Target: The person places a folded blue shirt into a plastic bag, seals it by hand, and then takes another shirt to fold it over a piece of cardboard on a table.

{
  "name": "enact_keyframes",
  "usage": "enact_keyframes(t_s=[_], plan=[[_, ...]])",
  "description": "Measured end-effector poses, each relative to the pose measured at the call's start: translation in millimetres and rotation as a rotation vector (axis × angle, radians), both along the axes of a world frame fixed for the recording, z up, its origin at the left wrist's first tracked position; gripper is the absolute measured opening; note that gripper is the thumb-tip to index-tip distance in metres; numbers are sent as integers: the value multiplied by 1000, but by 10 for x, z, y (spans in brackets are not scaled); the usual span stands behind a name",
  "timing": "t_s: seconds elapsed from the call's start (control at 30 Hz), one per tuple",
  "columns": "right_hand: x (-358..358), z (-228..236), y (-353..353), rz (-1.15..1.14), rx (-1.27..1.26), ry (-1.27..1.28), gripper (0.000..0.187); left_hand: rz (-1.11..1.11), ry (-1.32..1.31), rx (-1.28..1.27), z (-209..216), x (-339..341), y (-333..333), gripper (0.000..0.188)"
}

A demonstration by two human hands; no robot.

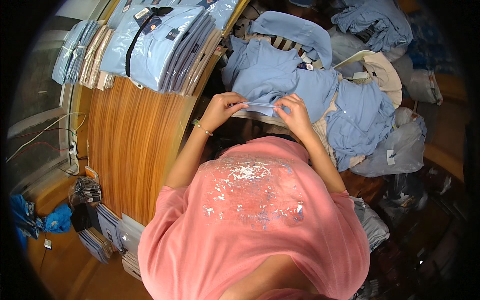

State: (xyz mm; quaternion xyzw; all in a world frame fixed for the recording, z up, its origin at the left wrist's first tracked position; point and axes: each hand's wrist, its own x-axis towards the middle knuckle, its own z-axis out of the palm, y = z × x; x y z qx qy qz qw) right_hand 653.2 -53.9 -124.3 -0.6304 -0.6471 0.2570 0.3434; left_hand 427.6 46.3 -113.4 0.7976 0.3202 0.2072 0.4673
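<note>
My left hand and my right hand are held out in front of me, a short way apart. Between them stretches a narrow, pale blue folded strip of cloth, pinched at its left end by one hand and at its right end by the other. Part of it hangs down as a small flap. Just beyond my fingers lies a rumpled light blue shirt with a dark tag. Whether the strip belongs to that shirt, I cannot tell.
Bagged, folded blue shirts are stacked on the wooden table to my left. A curved blue collar piece rests behind the shirt. On the right are another crumpled blue shirt, a beige collar and a clear plastic bag.
</note>
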Motion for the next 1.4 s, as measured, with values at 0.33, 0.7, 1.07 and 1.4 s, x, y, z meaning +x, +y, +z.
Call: enact_keyframes(t_s=[0.33, 0.7, 1.07, 1.4], plan=[[25, 48, 25, 29, 29, -34, 9, 56, -51, -34, -71, 2, 13, 12], [166, -7, 91, 290, -208, -86, 13, 49, -86, -51, -64, 72, -41, 11], [384, -1685, 1121, 253, -532, -515, 25, -459, -93, -69, 177, 528, -434, 31], [1435, 412, 315, -223, 72, 308, 13, 8, 274, 126, -1592, 559, 206, 38]])
